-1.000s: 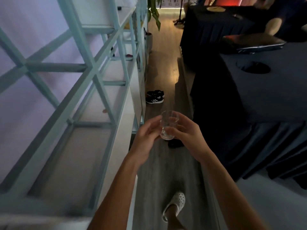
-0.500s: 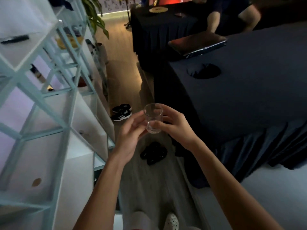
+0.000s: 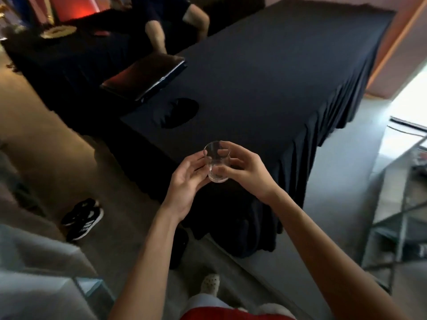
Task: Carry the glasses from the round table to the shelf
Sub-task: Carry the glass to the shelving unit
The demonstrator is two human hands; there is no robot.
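Note:
A small clear glass is held upright in mid-air at the centre of the head view. My left hand cups it from the left with fingertips on its side. My right hand grips it from the right, fingers wrapped round the wall. Only a blurred white corner of the shelf shows at the lower left. No round table is in sight.
A long table under a black cloth stands just ahead, with a closed laptop on it. A seated person is at its far end. Black sneakers lie on the floor to the left. A metal frame stands at right.
The view has swung right, away from the pale blue shelf and toward the black-clothed table. Both hands have kept the same hold on the glass.

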